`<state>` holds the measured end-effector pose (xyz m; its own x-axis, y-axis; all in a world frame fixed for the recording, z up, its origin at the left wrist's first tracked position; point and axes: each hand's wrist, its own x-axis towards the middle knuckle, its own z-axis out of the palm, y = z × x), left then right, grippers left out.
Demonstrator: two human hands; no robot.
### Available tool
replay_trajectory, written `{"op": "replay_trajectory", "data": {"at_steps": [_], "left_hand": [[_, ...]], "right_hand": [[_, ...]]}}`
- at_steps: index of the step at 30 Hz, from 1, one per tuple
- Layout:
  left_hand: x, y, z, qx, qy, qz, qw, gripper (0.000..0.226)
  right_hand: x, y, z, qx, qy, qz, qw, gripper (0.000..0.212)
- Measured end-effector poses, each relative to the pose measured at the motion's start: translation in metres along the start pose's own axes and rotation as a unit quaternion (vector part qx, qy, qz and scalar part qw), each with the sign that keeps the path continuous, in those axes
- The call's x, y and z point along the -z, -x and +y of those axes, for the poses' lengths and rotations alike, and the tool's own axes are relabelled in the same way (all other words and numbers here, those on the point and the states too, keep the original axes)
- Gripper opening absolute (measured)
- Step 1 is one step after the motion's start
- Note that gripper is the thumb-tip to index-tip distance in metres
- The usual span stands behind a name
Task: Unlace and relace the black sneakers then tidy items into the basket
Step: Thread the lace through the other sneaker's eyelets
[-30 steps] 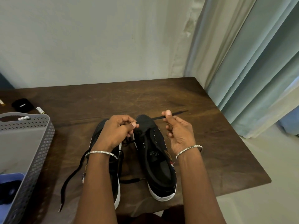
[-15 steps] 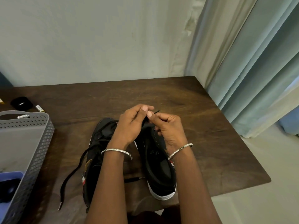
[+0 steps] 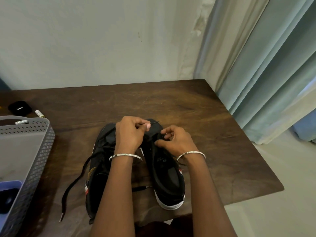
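Observation:
Two black sneakers lie side by side on the brown table (image 3: pixel 213 134), toes pointing away from me. The right sneaker (image 3: pixel 166 175) has a white sole; my right hand (image 3: pixel 176 142) pinches at its eyelet area near the toe. My left hand (image 3: pixel 130 134) pinches the thin black lace tip (image 3: pixel 156 122) above that shoe's toe. The left sneaker (image 3: pixel 99 166) is partly hidden under my left forearm, and its loose black lace (image 3: pixel 75 182) trails over the table toward the front left. The grey perforated basket (image 3: pixel 35 161) stands at the left edge.
Inside the basket lies a blue item (image 3: pixel 10 185) with something dark. Behind the basket sit a round black object (image 3: pixel 19 108) and two small white cylinders (image 3: pixel 39 113). A wall runs behind the table and pale curtains (image 3: pixel 265 74) hang at the right.
My hands met over the right sneaker's toe, then my right hand dropped to the eyelets. The long lace end that stretched to the right is now drawn in to a short tip.

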<state>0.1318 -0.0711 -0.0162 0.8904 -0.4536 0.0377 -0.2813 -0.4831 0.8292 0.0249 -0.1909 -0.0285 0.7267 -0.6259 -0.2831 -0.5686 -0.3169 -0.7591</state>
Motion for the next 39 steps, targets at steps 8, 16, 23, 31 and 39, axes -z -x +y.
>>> {"op": "replay_trajectory", "data": {"at_steps": [8,16,23,31,39], "left_hand": [[-0.017,0.009,0.013,0.104,-0.088,-0.008,0.991,0.004],[-0.032,0.012,0.014,0.116,-0.094,-0.037,0.988,0.007],[-0.037,0.016,0.019,0.110,-0.097,-0.043,0.988,0.007],[-0.039,0.015,0.021,0.107,-0.129,-0.054,0.984,0.011],[-0.039,0.013,0.021,0.092,-0.122,-0.043,0.987,0.012]], "right_hand": [[-0.003,0.003,-0.009,0.012,0.141,0.047,0.989,0.038],[0.010,-0.004,0.008,-0.030,-0.009,0.032,0.999,0.029],[0.011,-0.010,0.018,-0.094,-0.190,-0.020,0.977,0.028],[0.015,-0.009,0.014,-0.111,-0.232,-0.045,0.965,0.035],[0.020,-0.004,0.011,-0.143,-0.252,-0.068,0.955,0.023]]}}
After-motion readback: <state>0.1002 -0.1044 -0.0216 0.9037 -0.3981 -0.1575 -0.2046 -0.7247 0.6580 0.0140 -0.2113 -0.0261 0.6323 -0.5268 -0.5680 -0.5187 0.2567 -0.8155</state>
